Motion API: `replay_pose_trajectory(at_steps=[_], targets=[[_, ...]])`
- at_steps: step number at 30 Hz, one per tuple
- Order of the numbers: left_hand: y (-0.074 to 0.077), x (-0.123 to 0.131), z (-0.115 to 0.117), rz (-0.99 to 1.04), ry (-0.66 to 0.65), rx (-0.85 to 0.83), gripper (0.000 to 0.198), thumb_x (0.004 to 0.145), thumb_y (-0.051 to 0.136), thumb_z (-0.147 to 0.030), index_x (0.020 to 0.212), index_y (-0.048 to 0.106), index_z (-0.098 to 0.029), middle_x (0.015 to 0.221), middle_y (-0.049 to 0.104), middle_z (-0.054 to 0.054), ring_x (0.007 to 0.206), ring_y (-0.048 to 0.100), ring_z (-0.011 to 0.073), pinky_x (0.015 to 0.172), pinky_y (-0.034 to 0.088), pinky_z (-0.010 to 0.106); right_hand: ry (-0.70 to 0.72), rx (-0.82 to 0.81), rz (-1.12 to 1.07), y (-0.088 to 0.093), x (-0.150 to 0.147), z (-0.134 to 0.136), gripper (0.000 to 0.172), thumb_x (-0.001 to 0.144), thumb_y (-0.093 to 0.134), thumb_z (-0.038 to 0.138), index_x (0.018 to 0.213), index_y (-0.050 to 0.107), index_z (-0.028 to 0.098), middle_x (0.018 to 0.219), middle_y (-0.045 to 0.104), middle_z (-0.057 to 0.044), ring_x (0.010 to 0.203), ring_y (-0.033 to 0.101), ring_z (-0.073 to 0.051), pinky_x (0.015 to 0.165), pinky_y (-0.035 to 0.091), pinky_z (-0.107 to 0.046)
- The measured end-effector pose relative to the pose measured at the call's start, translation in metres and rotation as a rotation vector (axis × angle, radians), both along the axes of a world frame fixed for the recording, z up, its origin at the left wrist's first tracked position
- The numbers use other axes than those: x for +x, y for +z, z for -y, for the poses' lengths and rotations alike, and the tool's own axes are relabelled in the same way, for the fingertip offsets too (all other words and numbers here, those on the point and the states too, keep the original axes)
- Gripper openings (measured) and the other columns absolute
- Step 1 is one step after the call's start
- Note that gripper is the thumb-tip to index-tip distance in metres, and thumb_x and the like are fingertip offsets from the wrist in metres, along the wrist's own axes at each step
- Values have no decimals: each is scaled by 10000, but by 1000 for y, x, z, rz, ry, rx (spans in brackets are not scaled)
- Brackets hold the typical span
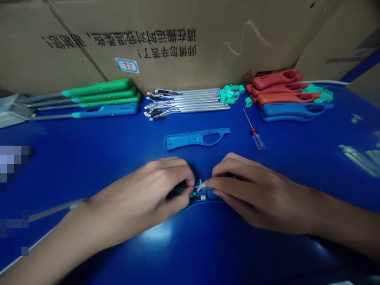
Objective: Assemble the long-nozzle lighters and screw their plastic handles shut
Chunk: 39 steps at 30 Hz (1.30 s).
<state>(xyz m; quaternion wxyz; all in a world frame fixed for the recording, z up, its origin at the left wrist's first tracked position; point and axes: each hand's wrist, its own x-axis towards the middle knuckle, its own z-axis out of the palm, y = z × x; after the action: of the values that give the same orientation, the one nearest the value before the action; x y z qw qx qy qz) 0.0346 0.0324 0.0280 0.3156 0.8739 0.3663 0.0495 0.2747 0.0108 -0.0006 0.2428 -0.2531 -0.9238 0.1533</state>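
My left hand point(157, 182) pinches with thumb and index finger at the inner parts of a blue lighter shell half point(198, 203). What lies between those fingertips is too small to name. From the other side my right hand point(258, 194) has its fingers closed on a small pale part point(202, 184) just above the shell. Most of this shell is hidden under both hands; a small black piece with a white end point(202, 197) shows inside it. Beyond the hands, an empty matching blue shell half point(192, 139) lies with its inside facing up.
A screwdriver point(255, 134) with a clear handle lies right of centre. Behind are metal tubes with wires point(198, 101), teal caps point(230, 94), red shells point(276, 81), blue shells point(291, 111) and assembled lighters point(107, 95). A cardboard wall point(208, 23) closes the back.
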Motion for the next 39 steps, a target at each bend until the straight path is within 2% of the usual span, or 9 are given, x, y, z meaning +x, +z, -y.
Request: replay_pose_trajectory(at_steps=[11, 22, 39], targets=[[2, 2, 1, 1, 2, 5, 105, 932, 554, -147, 890, 637, -196, 889, 639, -20, 831, 598, 138, 711, 419, 254, 41, -24, -18, -1, 0, 1, 230, 940, 520, 24, 1131, 648, 23, 1034, 615, -154, 931, 545, -196, 809, 517, -325], [-2, -1, 2, 11, -17, 14, 127, 966, 512, -196, 920, 630, -195, 913, 634, -4, 828, 587, 151, 721, 420, 286, 29, -16, -7, -2, 0, 1, 299, 940, 472, 0, 1205, 594, 65, 1045, 598, -138, 967, 546, -189, 793, 528, -293], [-2, -1, 4, 17, -34, 30, 149, 979, 488, -195, 933, 630, -188, 907, 624, 5, 816, 574, 165, 719, 430, 305, 49, -19, -47, -2, -1, 1, 265, 935, 519, 0, 1179, 615, 37, 1037, 595, -141, 932, 537, -180, 782, 514, -293]])
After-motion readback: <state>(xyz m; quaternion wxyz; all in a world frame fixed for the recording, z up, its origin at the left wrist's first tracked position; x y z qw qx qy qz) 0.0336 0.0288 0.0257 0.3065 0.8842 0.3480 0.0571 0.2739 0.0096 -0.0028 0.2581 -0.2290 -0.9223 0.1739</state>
